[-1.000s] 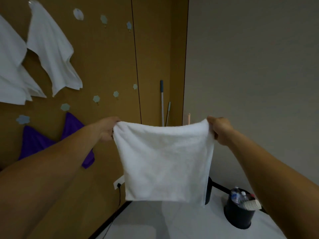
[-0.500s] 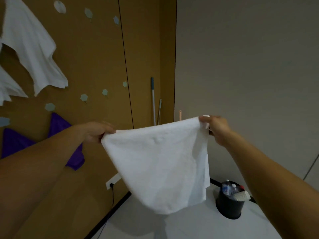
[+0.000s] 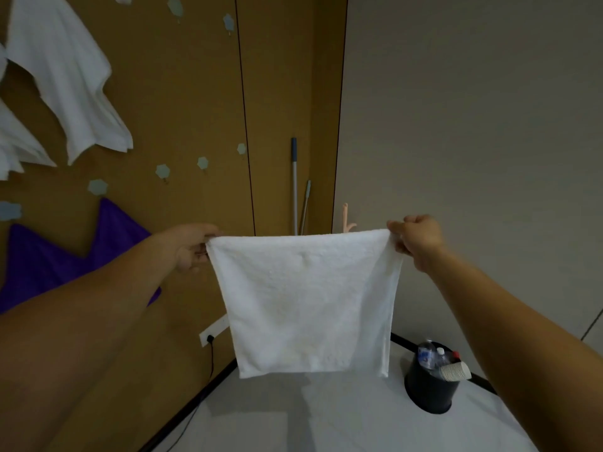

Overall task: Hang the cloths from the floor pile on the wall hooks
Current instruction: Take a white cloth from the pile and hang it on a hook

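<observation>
A white cloth (image 3: 306, 301) is held spread out in front of a brown wall (image 3: 182, 93) — top-L corner pinched by the left hand (image 3: 192, 246), top-R corner gripped by the right hand (image 3: 419, 241). The top edge is pulled taut & approx. level; the rest hangs straight down. Pale blue wall hooks (image 3: 162, 171) are seen on the wall. Two hung white cloths (image 3: 65, 76) are seen upper L, a purple cloth (image 3: 49, 256) below them, partly hidden by the L forearm. Two poles (image 3: 294, 184) are leaned in the corner. A black bin (image 3: 427, 389) w/ plastic bottles (image 3: 427, 353) & stacked paper cups (image 3: 455, 370) is set on the floor, lower R — a wall socket (image 3: 212, 331) w/ black cable is seen low on the wall.
</observation>
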{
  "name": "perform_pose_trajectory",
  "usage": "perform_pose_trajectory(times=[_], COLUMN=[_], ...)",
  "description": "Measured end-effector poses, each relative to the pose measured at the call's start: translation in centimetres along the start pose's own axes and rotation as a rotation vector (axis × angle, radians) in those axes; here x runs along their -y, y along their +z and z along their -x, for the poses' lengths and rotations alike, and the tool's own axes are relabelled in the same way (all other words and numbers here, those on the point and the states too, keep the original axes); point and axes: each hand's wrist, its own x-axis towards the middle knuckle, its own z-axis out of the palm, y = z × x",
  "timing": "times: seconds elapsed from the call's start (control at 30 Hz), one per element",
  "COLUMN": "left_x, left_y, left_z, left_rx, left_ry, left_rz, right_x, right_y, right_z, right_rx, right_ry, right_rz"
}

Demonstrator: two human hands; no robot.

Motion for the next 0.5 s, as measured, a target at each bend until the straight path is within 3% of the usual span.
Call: perform_pose_trajectory(times=[0.17,0.3,0.4,0.5], left_x=[-0.7,-1.3,-1.5,-1.9], left_y=[-0.1,-1.3,-2.4,-2.9], left_z=[1.0,1.6,2.1,1.4], left_rx=[0.058,0.166,0.176,0.005], left_ry=[0.046,0.134,0.154,0.261], left_rz=[0.047,0.129,-0.102,-0.294], right_x=[0.4,0.7,1.6,2.6], right_y=[1.0,1.9,3.1,5.7], right_z=[-1.1,-1.6,-1.8,-2.8], right_rx=[0.006,0.237,0.446,0.427], right_ry=[-0.039,-0.118,-0.164,-0.226], right_rz=[0.006,0.16,0.321,0.397])
